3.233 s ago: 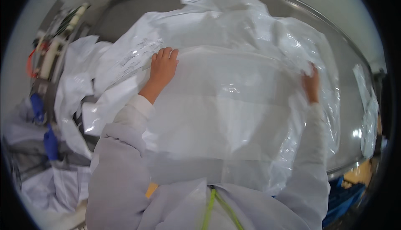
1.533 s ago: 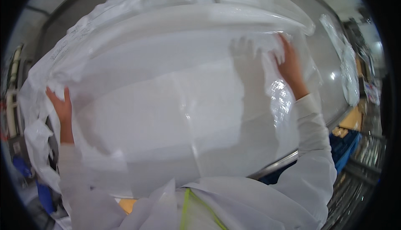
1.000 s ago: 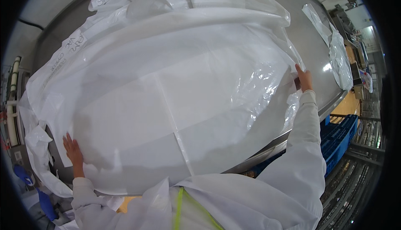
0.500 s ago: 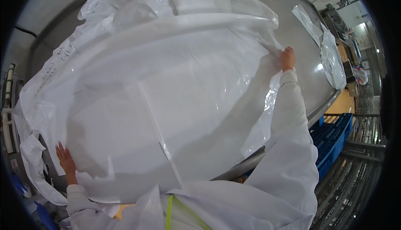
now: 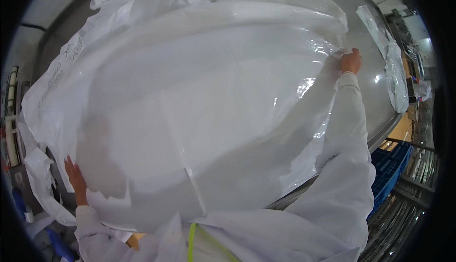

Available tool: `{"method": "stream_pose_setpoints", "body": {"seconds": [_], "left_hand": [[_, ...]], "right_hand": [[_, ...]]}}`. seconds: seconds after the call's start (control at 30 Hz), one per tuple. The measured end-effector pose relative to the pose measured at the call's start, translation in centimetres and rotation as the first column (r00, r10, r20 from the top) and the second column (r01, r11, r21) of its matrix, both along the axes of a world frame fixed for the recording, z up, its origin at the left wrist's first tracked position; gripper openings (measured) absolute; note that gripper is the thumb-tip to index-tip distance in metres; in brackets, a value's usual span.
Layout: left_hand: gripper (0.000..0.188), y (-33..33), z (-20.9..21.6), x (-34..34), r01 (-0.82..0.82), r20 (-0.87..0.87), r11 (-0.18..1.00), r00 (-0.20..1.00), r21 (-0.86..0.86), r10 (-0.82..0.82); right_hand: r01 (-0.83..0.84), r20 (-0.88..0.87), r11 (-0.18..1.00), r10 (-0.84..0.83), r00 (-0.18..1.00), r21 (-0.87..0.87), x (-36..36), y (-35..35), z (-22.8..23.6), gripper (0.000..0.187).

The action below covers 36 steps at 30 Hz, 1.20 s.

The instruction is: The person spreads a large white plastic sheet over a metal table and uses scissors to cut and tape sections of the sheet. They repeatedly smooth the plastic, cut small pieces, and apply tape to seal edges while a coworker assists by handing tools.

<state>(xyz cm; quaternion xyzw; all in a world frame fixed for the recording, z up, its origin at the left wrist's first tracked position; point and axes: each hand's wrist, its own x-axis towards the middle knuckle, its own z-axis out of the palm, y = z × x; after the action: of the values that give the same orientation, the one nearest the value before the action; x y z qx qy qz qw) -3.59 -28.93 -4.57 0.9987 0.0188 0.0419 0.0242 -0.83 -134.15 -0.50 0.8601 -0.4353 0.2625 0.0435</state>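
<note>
A large white plastic sheet [image 5: 204, 95] is spread over a metal table [image 5: 365, 38], with a shadow across it and a crease running down its middle. At the sheet's far right edge my right hand [image 5: 351, 62] is closed, pinching the film, which stretches in shiny wrinkles beside it. My left hand [image 5: 76, 179] lies flat on the near left of the sheet, fingers extended. Beyond the smooth part, more of the plastic is bunched in loose folds, with handwriting on its left side.
A narrow strip of crumpled clear plastic [image 5: 396, 79] lies along the table's right side. Below that edge are a blue plastic pallet [image 5: 389, 176] and metal racks [image 5: 399, 228]. White pipes [image 5: 10, 119] stand at the left. Blue items [image 5: 59, 245] sit at the lower left.
My right hand has moved to the right with the sheet's edge, drawing that side tauter. My left hand stays flat in about the same place. The view has shifted slightly.
</note>
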Motion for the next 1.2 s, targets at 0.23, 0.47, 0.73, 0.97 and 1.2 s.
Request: {"method": "stream_pose_setpoints", "body": {"seconds": [0.23, 0.47, 0.73, 0.97, 1.2], "left_hand": [[0.056, -6.9, -0.1, 2.6, 0.134, 0.156, 0.988, 0.980, -0.078, -0.120], [0.053, -27.5, 5.6, -0.2, 0.382, -0.107, 0.916, 0.913, -0.125, -0.395], [0.057, -7.9, 4.4, -3.2, -0.165, -0.182, 0.986, 0.970, -0.002, 0.161], [0.062, -20.5, 3.8, -2.7, 0.207, 0.055, 0.977, 0.977, -0.058, -0.204], [0.057, -38.5, 4.4, -3.0, 0.545, 0.195, 0.808, 0.838, -0.226, -0.510]], "right_hand": [[-0.818, -0.072, 0.548, 0.836, 0.544, 0.175, -4.1, 23.2, 0.8, 0.052], [-0.701, -0.362, 0.625, 0.777, 0.515, 0.344, -8.1, 27.4, 0.9, 0.052], [-0.058, -0.491, 0.936, 0.234, 0.839, 0.348, -17.5, 8.8, -1.7, 0.059], [-0.699, -0.421, 0.706, 0.671, 0.610, 0.111, -9.2, 29.6, -2.7, 0.053], [-0.838, -0.265, 0.485, 0.866, 0.423, 0.251, -6.7, 50.2, 0.2, 0.051]]}}
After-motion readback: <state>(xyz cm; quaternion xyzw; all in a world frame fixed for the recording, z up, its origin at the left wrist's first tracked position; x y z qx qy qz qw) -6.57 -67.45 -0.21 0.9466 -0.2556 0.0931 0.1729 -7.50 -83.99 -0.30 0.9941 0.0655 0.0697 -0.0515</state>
